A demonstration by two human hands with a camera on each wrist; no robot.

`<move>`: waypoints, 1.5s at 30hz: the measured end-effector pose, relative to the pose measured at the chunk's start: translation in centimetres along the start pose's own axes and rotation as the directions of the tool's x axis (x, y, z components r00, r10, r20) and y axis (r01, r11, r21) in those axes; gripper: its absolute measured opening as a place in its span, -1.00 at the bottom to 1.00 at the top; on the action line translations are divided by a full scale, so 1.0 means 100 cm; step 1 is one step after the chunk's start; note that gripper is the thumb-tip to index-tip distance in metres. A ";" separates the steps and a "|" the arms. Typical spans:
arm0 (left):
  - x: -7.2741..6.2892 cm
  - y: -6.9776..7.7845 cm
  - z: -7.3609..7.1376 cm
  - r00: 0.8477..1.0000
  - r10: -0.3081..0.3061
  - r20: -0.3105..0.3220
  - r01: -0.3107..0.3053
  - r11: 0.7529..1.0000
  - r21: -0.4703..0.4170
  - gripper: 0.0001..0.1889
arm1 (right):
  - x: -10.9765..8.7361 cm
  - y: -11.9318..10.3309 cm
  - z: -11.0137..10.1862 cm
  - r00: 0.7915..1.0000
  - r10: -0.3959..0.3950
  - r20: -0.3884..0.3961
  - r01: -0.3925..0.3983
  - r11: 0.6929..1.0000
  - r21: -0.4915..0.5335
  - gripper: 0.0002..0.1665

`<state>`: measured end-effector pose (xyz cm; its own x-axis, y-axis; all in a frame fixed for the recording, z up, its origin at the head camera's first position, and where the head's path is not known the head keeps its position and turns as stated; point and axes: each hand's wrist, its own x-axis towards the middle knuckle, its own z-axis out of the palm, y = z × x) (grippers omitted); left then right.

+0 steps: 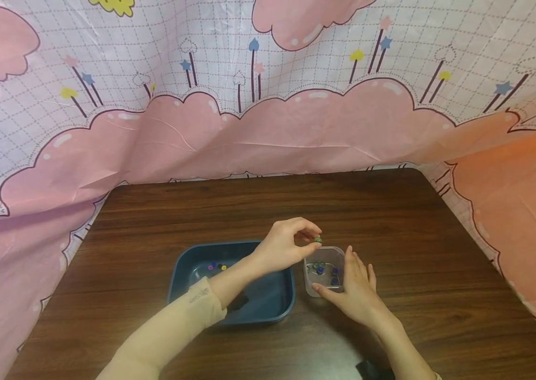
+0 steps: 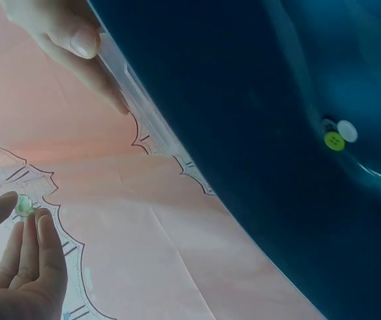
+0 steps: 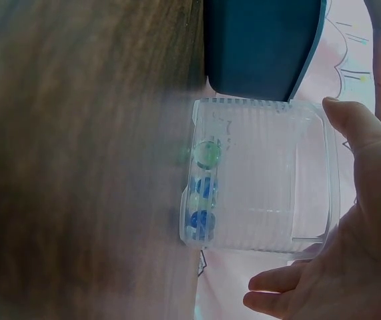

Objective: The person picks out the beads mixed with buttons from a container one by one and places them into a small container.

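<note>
My left hand (image 1: pixel 292 244) pinches a green glass marble (image 1: pixel 317 239) between thumb and fingertips, just above the far edge of a small clear plastic box (image 3: pixel 257 180). Against the box, my right hand (image 1: pixel 355 287) holds its near right corner, thumb along the near rim and fingers along the right side. Several marbles lie on the bottom of the box, among them a blue marble (image 1: pixel 320 269) and a green one (image 3: pixel 207 154). In the left wrist view, the pinched marble shows at the fingertips.
A dark blue tray (image 1: pixel 268 295) stands left of the box, under my left forearm. Several small buttons lie in it, including a yellow button (image 2: pixel 334 141) and a white one (image 2: pixel 347 131). Behind the brown wooden table (image 1: pixel 268 206) hangs a patterned pink curtain (image 1: pixel 296 132).
</note>
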<state>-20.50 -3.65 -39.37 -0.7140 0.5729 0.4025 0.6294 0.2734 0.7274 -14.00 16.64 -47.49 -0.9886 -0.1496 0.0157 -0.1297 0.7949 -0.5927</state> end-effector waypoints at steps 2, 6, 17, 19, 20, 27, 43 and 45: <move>0.001 0.001 0.002 1.000 0.009 0.011 -0.009 1.000 -0.003 -0.77 | 0.000 0.000 0.000 1.000 -0.002 0.002 0.002 1.000 0.000 0.46; 0.003 0.002 0.007 0.999 0.010 0.035 -0.009 1.000 -0.018 -0.76 | 0.000 0.000 -0.001 1.000 -0.006 0.007 0.006 1.000 0.008 0.46; 0.006 0.003 0.016 0.994 -0.039 0.102 0.042 0.999 -0.026 -0.74 | -0.001 -0.001 0.000 1.000 -0.006 0.020 0.005 1.000 0.025 0.46; 0.006 0.002 0.018 0.993 -0.041 0.110 0.043 0.999 -0.019 -0.74 | -0.001 0.000 0.000 1.000 -0.004 0.023 0.003 1.000 0.024 0.46; 0.006 0.001 0.019 0.993 -0.042 0.114 0.044 0.999 -0.014 -0.74 | -0.001 0.000 0.000 1.000 -0.002 0.022 0.002 1.000 0.020 0.47; 0.008 -0.003 0.024 0.991 -0.030 0.129 0.030 1.000 0.007 -0.74 | -0.001 0.000 -0.001 1.000 -0.004 0.027 0.004 1.000 0.023 0.46; 0.008 -0.009 0.028 0.991 -0.029 0.132 0.023 0.999 0.046 -0.75 | -0.001 0.001 -0.001 1.000 -0.002 0.022 0.001 1.000 0.024 0.46; 0.008 -0.009 0.029 0.991 -0.027 0.132 0.021 0.999 0.050 -0.75 | -0.001 0.001 -0.001 1.000 -0.002 0.021 0.001 1.000 0.024 0.46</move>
<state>-20.77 -1.21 -41.31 -0.6841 0.6623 0.3055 0.6290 0.3237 0.7068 -13.93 16.81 -47.47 -0.9866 -0.1632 -0.0002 -0.1290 0.7805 -0.6117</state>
